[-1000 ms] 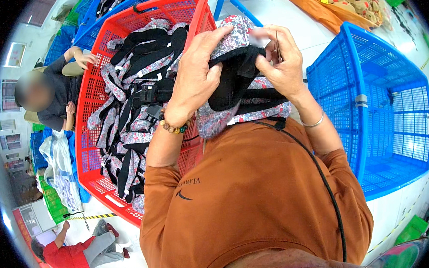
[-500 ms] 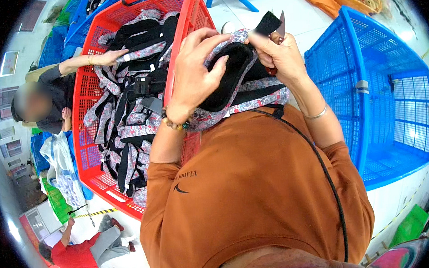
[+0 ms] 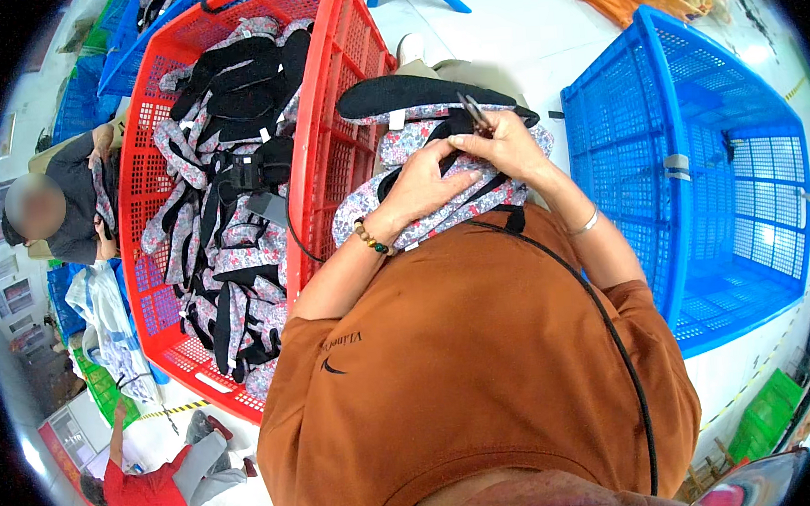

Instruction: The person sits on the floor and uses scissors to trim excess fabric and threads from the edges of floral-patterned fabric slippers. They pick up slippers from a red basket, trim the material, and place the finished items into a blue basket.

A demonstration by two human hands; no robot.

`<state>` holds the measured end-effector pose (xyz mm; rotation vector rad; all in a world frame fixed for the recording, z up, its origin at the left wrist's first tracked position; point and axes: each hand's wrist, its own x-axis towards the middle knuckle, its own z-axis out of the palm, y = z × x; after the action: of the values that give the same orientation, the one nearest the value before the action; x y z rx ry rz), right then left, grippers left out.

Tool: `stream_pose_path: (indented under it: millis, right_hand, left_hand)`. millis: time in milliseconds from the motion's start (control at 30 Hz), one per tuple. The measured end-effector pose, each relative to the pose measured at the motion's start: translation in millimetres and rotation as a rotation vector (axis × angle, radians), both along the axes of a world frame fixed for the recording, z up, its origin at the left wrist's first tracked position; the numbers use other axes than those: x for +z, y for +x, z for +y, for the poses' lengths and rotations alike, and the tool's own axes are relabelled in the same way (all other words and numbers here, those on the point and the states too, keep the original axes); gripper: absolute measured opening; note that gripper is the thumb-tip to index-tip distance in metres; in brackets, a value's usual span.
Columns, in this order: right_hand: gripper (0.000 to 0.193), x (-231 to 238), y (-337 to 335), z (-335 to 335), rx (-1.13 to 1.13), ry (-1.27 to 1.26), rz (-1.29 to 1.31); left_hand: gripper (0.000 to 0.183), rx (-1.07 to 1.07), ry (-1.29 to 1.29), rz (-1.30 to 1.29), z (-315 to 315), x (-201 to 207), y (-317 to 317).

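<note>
Several floral slippers with black soles and linings lie across my lap. The topmost slipper (image 3: pixel 414 97) shows its black sole and a small white tag, pointing away to the left. My left hand (image 3: pixel 424 191) is closed on a lower floral slipper (image 3: pixel 356 210), its thumb and fingers pinching near the black edge. My right hand (image 3: pixel 503 150) meets it there, wrapped round small pointed scissors (image 3: pixel 474 111) whose dark blades stick up from the fingers. The handles are hidden in the hand. What lies between my fingertips is too small to make out.
At my left stands a red basket (image 3: pixel 318 119) heaped with similar slippers; a black device (image 3: pixel 247 174) with a cable lies on them. To my right is a blue crate (image 3: pixel 670 181). Beyond the red basket a person in dark clothes (image 3: pixel 67 190) holds a floral slipper.
My hands have come together lower over my lap, and the slipper opening held up before has been lowered. A slipper now lies sole up on top. The co-worker's hand has left the red basket.
</note>
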<state>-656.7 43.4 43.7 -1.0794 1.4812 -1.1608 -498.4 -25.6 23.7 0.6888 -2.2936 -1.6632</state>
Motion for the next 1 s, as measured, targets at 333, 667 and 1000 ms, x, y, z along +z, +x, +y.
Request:
stream_pose_path:
  millis: [333, 667, 1000]
  right_hand:
    - [0.022, 49, -9, -8, 0.06, -0.05, -0.307]
    - [0.029, 60, -19, 1, -0.256, -0.156, -0.289]
    - [0.045, 64, -3, 55, 0.094, -0.135, 0.607]
  left_hand:
    - [0.023, 0.158, 1.223, 0.553, -16, 37, -5]
    - [0.008, 0.488, 1.225, 0.615, 0, 41, 5]
    - [0.008, 0.443, 1.049, 0.822, 7, 53, 16]
